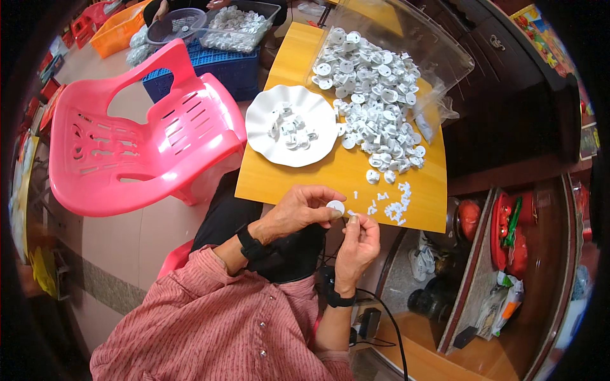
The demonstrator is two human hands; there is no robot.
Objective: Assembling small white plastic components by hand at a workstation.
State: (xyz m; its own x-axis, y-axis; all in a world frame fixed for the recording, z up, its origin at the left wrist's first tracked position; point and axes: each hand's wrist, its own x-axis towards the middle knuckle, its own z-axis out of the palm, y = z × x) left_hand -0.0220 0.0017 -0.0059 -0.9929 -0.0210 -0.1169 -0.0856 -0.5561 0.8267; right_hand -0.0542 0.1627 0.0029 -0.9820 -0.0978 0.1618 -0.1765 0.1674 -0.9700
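Observation:
My left hand [297, 211] pinches a round white plastic disc-shaped part [335, 206] above the near edge of the yellow table [267, 181]. Close beside it, my right hand [358, 247] has thumb and forefinger closed on a small white plastic peg [351, 213]. More such pegs [398, 207] lie loose near the table's right front corner. Beyond them spreads a big heap of white round plastic parts [381, 101]. A white plate with a wavy rim [259, 117] stands left of the heap, with several white parts in its middle.
A clear plastic bin [454, 54] lies tipped at the heap's far side. To the left stands a pink plastic armchair [159, 146]. Behind it, a blue crate [238, 79] carries a tub of white parts [244, 41], with another person's hand nearby. Open shelves [470, 286] flank my right.

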